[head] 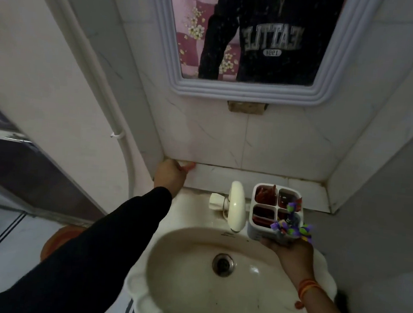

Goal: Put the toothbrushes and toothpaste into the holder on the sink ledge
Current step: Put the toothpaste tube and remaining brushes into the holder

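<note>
**Holder held over the basin, left hand at the ledge corner**

The right hand [289,247] cups the white four-compartment holder [274,212] from beneath, above the sink [190,291] and beside the tap [236,205]. Red items lie in its compartments; purple-green toothbrush heads [291,227] stick out nearest the hand. The left hand [172,174] is closed on something small and reddish [190,165] at the ledge [248,180] corner.
</note>
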A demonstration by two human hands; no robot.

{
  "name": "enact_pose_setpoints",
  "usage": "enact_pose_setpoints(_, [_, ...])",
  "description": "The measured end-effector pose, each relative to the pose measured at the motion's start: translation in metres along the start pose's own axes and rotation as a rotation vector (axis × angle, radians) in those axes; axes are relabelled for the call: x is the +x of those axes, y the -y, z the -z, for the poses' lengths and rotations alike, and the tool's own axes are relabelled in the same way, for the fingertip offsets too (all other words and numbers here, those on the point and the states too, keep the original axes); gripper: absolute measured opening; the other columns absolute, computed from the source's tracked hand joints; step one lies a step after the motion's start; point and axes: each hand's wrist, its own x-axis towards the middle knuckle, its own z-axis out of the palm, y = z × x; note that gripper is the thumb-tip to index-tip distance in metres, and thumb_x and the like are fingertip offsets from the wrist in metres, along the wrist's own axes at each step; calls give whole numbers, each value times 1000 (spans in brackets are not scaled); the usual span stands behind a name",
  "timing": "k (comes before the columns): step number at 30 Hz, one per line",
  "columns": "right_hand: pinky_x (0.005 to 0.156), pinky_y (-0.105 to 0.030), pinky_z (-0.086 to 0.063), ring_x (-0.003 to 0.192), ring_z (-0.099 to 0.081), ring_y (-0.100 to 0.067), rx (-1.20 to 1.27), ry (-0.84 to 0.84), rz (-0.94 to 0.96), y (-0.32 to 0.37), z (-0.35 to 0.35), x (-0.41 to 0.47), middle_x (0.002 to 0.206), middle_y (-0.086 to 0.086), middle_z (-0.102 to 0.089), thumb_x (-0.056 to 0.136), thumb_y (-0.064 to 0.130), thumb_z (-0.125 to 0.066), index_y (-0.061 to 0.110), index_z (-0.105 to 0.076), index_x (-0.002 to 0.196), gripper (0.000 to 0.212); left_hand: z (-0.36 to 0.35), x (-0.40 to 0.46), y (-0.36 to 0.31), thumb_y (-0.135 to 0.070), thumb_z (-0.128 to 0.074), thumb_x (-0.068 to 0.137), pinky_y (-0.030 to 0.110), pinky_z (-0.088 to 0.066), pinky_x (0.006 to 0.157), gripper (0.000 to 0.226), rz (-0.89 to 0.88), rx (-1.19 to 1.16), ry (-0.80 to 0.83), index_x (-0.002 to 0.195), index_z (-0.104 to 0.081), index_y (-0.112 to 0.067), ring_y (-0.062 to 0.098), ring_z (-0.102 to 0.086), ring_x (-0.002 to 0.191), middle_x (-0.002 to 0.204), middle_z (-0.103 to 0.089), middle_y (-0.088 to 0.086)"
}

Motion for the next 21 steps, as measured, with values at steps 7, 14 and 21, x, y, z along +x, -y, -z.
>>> enact_pose_setpoints(7, [102, -49, -54, 112, -69, -26, 21, 14, -31, 10, 2, -5, 110, -5, -75, 54, 12, -98, 0, -73, 113, 66, 53, -52, -96, -25, -70, 90, 19, -50, 68, 27, -415, -130, -11, 65, -76, -33, 5, -71, 73, 73, -74, -19])
enact_pose_setpoints(14, [70, 5, -45, 90, -68, 10, 110, 71, -21, 20, 7, -9, 119, -17, -69, 58, -16, -89, -14, -63, 121, 68, 72, -107, -176, -26, -76, 90, 21, -55, 74, 17, -699, 12, 112, 103, -82, -17, 4, -67, 72, 80, -72, -12])
enact_pose_setpoints(21, [77, 6, -44, 111, -65, -17, 98, 45, -23, 27, 9, -13, 116, -6, -71, 56, -2, -95, -1, -63, 126, 77, 18, -121, -179, -16, -76, 86, 25, -60, 77, 14, -751, 325, 402, 97, -84, -15, 10, -73, 78, 90, -81, 0])
